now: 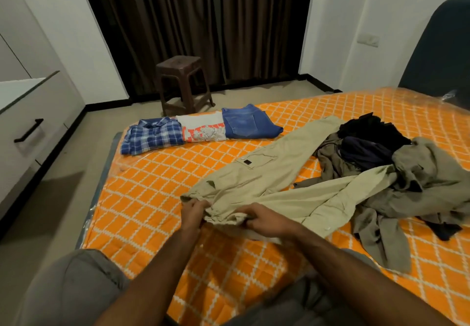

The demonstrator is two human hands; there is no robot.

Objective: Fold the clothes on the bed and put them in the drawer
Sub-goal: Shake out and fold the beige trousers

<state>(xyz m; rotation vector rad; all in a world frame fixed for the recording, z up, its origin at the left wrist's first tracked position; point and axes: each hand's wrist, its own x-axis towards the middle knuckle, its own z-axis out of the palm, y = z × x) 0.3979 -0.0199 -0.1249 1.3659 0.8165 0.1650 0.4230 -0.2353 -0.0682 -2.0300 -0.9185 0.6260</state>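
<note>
Beige cargo trousers (pixel 269 173) lie spread across the orange checked bed (pixel 157 188), legs pointing away to the right. My left hand (pixel 193 214) and my right hand (pixel 264 220) both grip the bunched waistband at the near end. Along the far edge of the bed sit three folded pieces: a blue plaid shirt (pixel 152 135), a white and orange printed T-shirt (pixel 203 127) and blue jeans (pixel 248 123). A loose heap of olive and black clothes (pixel 396 173) lies at the right. A white drawer unit with a black handle (pixel 28 130) stands at the left.
A brown plastic stool (pixel 183 84) stands on the floor beyond the bed, in front of dark curtains (pixel 198 15). A dark headboard (pixel 440 53) rises at the far right. A strip of floor (pixel 63 180) separates the bed from the drawer unit.
</note>
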